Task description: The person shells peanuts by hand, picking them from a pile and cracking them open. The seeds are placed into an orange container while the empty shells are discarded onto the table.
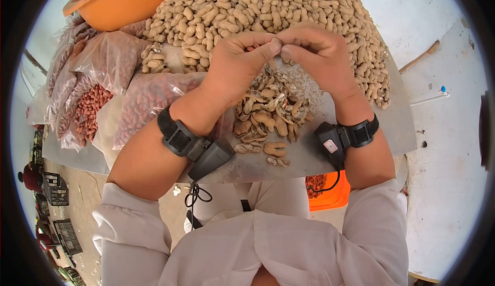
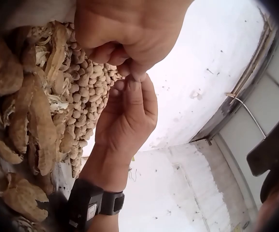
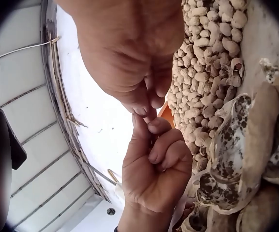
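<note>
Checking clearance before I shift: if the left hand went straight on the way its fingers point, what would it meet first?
Most likely the right hand: the left hand points right at it, and the two seem to meet, though any thin gap is hard to judge.

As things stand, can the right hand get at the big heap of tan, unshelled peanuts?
Likely yes: the bare right hand is close to the peanut heap, with nothing visible barring the way, though its fingertips meet those of the bare left hand, so it may need to part first.
</note>
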`<state>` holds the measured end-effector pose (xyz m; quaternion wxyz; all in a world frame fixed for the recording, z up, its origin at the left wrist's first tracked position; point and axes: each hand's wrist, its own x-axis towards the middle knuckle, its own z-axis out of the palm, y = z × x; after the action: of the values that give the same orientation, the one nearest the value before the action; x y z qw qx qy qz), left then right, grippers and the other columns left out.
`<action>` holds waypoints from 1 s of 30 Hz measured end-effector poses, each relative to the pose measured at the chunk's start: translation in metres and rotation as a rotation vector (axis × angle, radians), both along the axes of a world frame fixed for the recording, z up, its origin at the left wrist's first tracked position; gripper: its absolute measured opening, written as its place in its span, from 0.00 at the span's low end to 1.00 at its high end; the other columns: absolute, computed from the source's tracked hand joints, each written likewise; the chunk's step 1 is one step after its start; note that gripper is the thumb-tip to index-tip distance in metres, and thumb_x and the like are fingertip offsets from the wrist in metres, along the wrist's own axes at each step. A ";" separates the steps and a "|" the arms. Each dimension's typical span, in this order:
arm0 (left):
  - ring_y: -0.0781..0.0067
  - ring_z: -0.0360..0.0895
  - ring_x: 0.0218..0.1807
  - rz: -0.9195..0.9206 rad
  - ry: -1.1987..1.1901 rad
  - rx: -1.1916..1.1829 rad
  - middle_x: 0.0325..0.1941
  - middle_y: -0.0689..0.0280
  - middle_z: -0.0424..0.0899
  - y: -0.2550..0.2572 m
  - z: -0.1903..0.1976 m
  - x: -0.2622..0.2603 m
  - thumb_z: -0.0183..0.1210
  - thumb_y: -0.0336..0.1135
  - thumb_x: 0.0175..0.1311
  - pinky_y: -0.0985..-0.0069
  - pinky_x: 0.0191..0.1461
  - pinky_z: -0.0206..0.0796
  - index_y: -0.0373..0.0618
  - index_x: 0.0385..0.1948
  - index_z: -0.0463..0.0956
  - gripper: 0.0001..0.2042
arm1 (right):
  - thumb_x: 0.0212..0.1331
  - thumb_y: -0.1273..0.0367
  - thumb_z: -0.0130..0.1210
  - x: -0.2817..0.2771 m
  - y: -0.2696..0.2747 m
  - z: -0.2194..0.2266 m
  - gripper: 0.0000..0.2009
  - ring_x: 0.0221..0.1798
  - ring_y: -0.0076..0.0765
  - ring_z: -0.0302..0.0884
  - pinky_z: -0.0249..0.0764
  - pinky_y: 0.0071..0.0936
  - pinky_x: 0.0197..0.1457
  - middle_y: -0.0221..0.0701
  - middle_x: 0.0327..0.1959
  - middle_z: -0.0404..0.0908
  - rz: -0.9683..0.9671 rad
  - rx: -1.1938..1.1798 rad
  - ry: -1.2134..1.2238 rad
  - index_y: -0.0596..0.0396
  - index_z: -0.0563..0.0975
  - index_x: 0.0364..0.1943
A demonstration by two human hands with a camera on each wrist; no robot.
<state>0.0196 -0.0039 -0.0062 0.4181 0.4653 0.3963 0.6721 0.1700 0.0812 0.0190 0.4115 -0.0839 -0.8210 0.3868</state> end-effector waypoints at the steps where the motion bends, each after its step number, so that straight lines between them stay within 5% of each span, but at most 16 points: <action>1: 0.89 0.62 0.21 0.021 0.049 0.031 0.22 0.74 0.74 0.000 0.000 0.000 0.59 0.31 0.57 0.88 0.22 0.53 0.38 0.34 0.78 0.07 | 0.48 0.76 0.59 -0.001 -0.001 0.000 0.08 0.31 0.18 0.74 0.70 0.15 0.33 0.26 0.29 0.78 0.031 -0.083 0.021 0.59 0.79 0.34; 4: 0.89 0.61 0.21 0.084 0.251 0.050 0.19 0.76 0.71 0.000 -0.002 -0.002 0.58 0.30 0.57 0.88 0.22 0.53 0.38 0.29 0.77 0.05 | 0.48 0.76 0.60 -0.003 -0.001 -0.001 0.10 0.33 0.19 0.75 0.73 0.16 0.36 0.28 0.31 0.78 0.142 -0.244 -0.004 0.62 0.78 0.36; 10: 0.90 0.60 0.21 0.076 0.272 0.078 0.18 0.77 0.68 0.000 -0.005 -0.002 0.57 0.30 0.57 0.88 0.22 0.51 0.39 0.25 0.76 0.05 | 0.46 0.77 0.61 -0.004 0.000 -0.005 0.11 0.32 0.20 0.76 0.73 0.16 0.35 0.28 0.30 0.78 0.126 -0.284 -0.015 0.62 0.78 0.37; 19: 0.85 0.60 0.18 -0.277 -0.335 -0.070 0.23 0.71 0.72 0.001 -0.003 -0.004 0.55 0.31 0.60 0.88 0.20 0.51 0.39 0.35 0.76 0.07 | 0.46 0.78 0.60 0.000 0.004 -0.004 0.07 0.31 0.17 0.73 0.71 0.15 0.33 0.27 0.30 0.76 0.094 -0.178 0.016 0.58 0.78 0.32; 25: 0.84 0.59 0.19 -0.363 -0.432 -0.109 0.25 0.70 0.71 0.000 0.002 -0.005 0.52 0.30 0.63 0.87 0.20 0.52 0.36 0.42 0.74 0.10 | 0.45 0.77 0.62 -0.007 0.001 -0.003 0.08 0.39 0.21 0.74 0.71 0.19 0.41 0.27 0.37 0.76 0.076 -0.017 0.134 0.57 0.78 0.32; 30: 0.83 0.58 0.19 -0.476 -0.490 -0.130 0.24 0.71 0.70 0.000 0.002 -0.007 0.50 0.30 0.64 0.87 0.20 0.51 0.37 0.41 0.74 0.09 | 0.42 0.75 0.62 -0.004 0.002 0.002 0.10 0.38 0.25 0.75 0.71 0.19 0.42 0.31 0.38 0.76 -0.059 0.396 0.075 0.57 0.79 0.33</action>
<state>0.0123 -0.0043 -0.0045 0.6745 0.3418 0.2063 0.6210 0.1657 0.0831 0.0210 0.4616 -0.0108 -0.8622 0.2084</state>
